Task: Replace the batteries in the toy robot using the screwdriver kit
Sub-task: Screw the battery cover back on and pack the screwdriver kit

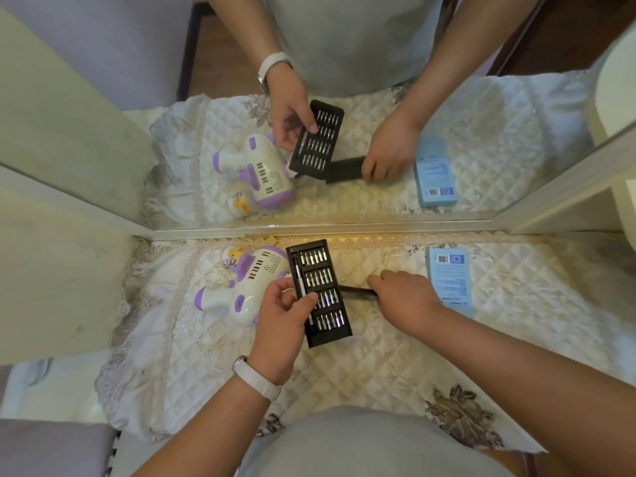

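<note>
The white and purple toy robot lies on its front on the quilted cloth, left of centre. The black screwdriver kit tray, with rows of silver bits and a silver driver handle along its left side, is tilted over the robot's right side. My left hand grips the tray's left edge, thumb on the bits. My right hand holds the kit's black sleeve flat on the cloth, just right of the tray.
A light blue box lies at the right on the cloth. A mirror stands directly behind the table's back edge and repeats the scene. A pale cabinet wall closes the left side.
</note>
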